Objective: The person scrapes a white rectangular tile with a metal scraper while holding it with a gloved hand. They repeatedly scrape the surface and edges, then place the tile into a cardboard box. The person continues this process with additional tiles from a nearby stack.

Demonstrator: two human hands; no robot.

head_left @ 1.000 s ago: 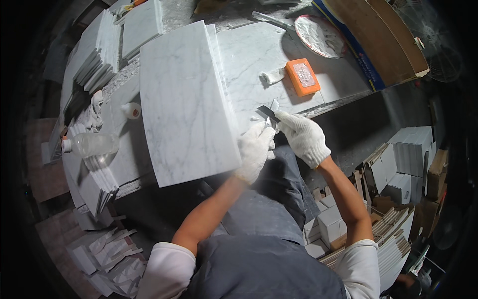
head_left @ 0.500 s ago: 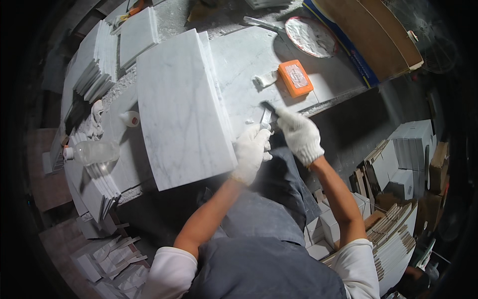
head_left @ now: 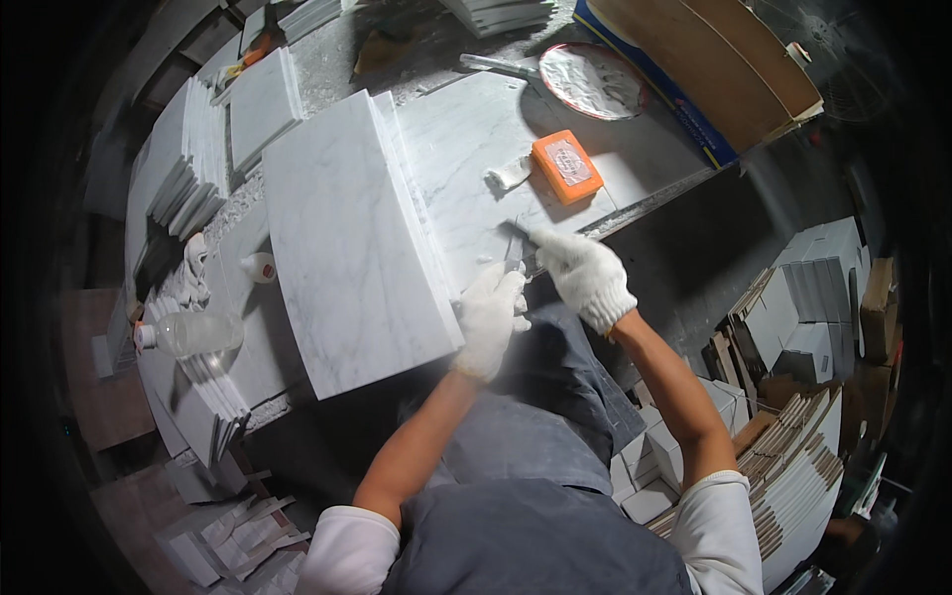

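Both hands wear white knitted gloves and meet just past the table's near edge. My left hand is closed around a flat metal blade that points away from me. My right hand pinches a thin dark tool, its tip beside the blade; whether the two touch is blurred. Left of my left hand lies a stack of grey-veined white marble tiles. Beyond my right hand are an orange box with a pale label and a small crumpled white piece.
A red-rimmed bowl of white paste stands farther back, a flat tool beside it. An open cardboard box occupies the far right. More tile stacks and a clear bottle are left; white cartons stand right.
The view has shifted slightly, so the table appears lower and farther left. The dark tool in my right hand has come closer to the blade held in my left hand.
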